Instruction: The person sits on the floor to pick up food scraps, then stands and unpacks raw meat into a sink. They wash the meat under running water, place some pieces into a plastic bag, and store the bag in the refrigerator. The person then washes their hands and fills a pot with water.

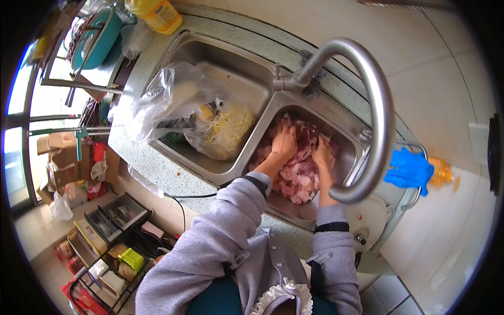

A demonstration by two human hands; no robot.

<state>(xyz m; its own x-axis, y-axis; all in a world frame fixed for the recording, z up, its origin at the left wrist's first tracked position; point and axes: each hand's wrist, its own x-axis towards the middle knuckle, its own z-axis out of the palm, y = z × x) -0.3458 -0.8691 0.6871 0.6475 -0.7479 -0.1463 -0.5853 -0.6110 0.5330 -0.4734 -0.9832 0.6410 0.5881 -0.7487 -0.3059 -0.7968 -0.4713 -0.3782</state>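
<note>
Pieces of raw meat (297, 179) fill much of the right basin of a stainless steel double sink (246, 157). My left hand (285, 138) rests on the meat near the divider, fingers spread, pointing to the basin's far side. To its right, my right hand (322, 151) is also in the meat, its fingertips partly hidden among the pieces, so its hold is unclear. The curved metal faucet (378, 98) arches over the basin's right side, its end above my right forearm. No running water shows.
Clear plastic bags (220, 130) with bean sprouts and other produce lie in the left basin and over its edge. A yellow jug (159, 17) stands at the back left. Blue gloves (409, 171) hang on a rail beside an orange pump bottle (441, 172). A round white lid (366, 224) lies right.
</note>
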